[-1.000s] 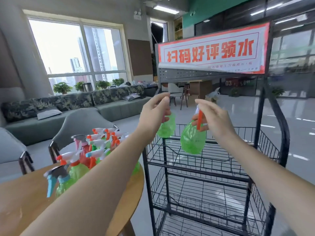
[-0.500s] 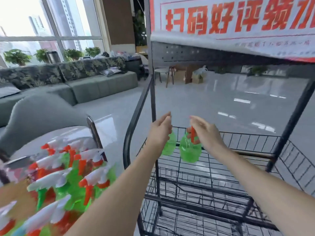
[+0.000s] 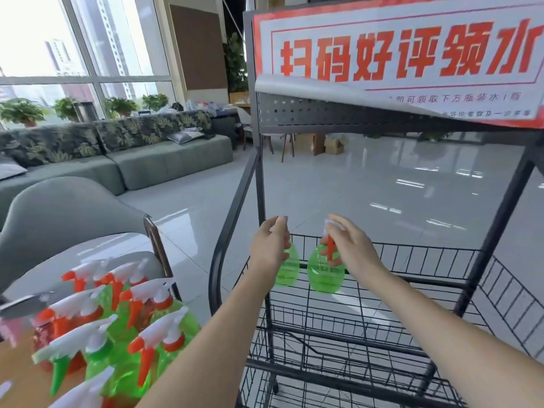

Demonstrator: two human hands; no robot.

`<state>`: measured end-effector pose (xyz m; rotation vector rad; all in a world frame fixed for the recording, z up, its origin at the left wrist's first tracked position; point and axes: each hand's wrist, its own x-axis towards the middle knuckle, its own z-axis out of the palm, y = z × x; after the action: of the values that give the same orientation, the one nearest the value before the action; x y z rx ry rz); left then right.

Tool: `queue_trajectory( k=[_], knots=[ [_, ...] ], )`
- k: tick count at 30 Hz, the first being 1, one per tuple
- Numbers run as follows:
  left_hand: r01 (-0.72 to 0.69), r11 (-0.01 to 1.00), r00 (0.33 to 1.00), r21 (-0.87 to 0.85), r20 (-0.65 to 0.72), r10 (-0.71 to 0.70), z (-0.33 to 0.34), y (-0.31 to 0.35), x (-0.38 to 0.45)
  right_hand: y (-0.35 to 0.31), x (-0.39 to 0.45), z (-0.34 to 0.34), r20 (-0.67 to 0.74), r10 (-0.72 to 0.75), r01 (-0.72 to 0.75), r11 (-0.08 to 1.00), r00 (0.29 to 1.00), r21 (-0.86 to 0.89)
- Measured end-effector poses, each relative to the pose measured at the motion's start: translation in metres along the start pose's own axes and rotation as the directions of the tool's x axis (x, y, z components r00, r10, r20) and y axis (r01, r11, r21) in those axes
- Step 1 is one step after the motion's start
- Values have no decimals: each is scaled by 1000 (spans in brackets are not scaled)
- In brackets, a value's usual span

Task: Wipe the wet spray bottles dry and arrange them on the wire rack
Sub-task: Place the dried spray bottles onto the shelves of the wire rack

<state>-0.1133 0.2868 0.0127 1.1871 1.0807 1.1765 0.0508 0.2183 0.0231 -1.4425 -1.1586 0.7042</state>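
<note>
I hold two green spray bottles side by side over the top basket of the black wire rack (image 3: 418, 278). My left hand (image 3: 270, 248) grips the head of the left green bottle (image 3: 288, 267), hiding most of its sprayer. My right hand (image 3: 350, 250) grips the head of the right green bottle (image 3: 325, 273), whose orange trigger shows beside my fingers. Both bottles hang upright just above the basket's wire floor; I cannot tell whether they touch it.
Several more green and red spray bottles (image 3: 117, 325) with white-and-orange heads crowd the wooden table (image 3: 17, 375) at lower left. A grey chair (image 3: 67, 219) stands behind it. The rack carries a red-and-white sign (image 3: 397, 54) on top and lower wire shelves (image 3: 338, 375).
Both hands have lowered the two bottles down toward the rack's top basket, and the view has moved closer to the rack.
</note>
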Motion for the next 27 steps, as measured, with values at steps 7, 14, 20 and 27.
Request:
queue_trajectory(
  k=[7, 14, 20, 27],
  knots=[
    [-12, 998, 999, 58, 30, 10, 0, 4, -3, -5, -4, -3, 5, 10, -9, 995, 1000, -101],
    [-2, 987, 996, 160, 88, -13, -6, 9, -6, -9, -9, -6, 15, 27, -24, 985, 1000, -172],
    [10, 989, 993, 145, 115, -26, -7, 14, -7, -13, -11, -10, 34, 47, -38, 972, 998, -232],
    [2, 977, 994, 213, 106, -26, -8, 17, -12, -9, -11, -15, 53, 51, -36, 966, 997, -255]
  ],
)
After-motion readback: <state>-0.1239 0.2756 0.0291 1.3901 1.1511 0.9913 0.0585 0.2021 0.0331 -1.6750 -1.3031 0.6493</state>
